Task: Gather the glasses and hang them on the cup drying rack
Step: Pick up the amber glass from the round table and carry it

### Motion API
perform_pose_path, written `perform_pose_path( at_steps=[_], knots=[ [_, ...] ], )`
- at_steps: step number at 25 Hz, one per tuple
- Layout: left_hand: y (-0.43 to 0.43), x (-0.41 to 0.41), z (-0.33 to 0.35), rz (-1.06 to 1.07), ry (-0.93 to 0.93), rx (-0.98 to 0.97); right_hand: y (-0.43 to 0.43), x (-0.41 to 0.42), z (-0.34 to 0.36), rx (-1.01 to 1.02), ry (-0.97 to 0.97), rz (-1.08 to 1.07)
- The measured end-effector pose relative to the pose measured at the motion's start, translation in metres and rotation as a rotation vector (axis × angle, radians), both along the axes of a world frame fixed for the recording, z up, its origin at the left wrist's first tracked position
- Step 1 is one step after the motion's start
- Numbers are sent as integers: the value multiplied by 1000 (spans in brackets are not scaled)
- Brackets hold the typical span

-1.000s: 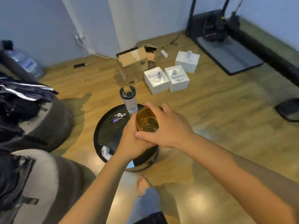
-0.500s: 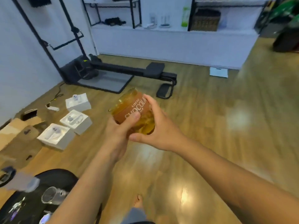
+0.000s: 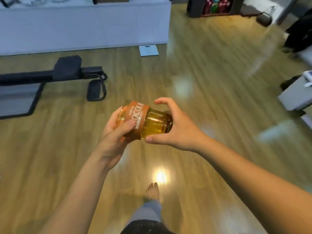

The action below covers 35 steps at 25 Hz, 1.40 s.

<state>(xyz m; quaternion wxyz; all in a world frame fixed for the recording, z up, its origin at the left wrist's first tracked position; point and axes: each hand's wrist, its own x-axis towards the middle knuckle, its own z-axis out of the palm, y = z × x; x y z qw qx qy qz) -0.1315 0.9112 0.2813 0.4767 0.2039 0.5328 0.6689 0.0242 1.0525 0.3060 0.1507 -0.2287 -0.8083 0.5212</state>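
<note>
An amber glass [image 3: 152, 123] with a brown band of white lettering lies on its side in the air above the wooden floor, its rim to the left. My left hand [image 3: 116, 130] grips the rim end, thumb across the band. My right hand [image 3: 175, 127] cups the base end, thumb under it, fingers spread loosely over the top. No cup drying rack is in view.
A black exercise bench with a mat [image 3: 50, 78] lies on the floor at the left. A long white low cabinet [image 3: 84, 26] runs along the back. A grey box [image 3: 295, 95] stands at the right edge. My bare foot [image 3: 152, 191] steps on the wooden floor.
The view has swung right, away from the round black table and white boxes. The glass has tipped from upright onto its side. My right fingers have loosened over it.
</note>
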Motion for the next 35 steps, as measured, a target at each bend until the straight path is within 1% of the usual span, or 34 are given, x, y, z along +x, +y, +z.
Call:
perform_pose_path(
  at_steps=[3,5,7,10,14,17,23,26,30,35],
  knots=[
    [61,-12,-10,-102,-58,-29,62,-14,-7,-215,35,-94],
    [106,-19,-12,-130,-97,-45,103,-25,-9,-304,63,-188],
    [156,-24,-6,-173,-60,-70,144,-29,-6,-351,77,-267],
    [235,-26,-1,-241,2,-84,208,-21,-2,-334,88,-357],
    [339,-26,3,-248,117,-95,308,-17,-4,-355,47,-352],
    [414,-27,10,-191,242,-70,396,-30,-6,-381,-5,-297],
    [526,-42,26,4,321,-103,535,-75,5,-435,-94,-110],
    [579,-64,26,74,334,-88,594,-107,5,-442,-72,-69],
    [663,-103,7,23,384,-81,676,-141,-3,-382,-69,-110],
    [789,-175,2,-180,377,-32,788,-189,10,-288,-65,-267]
  ],
)
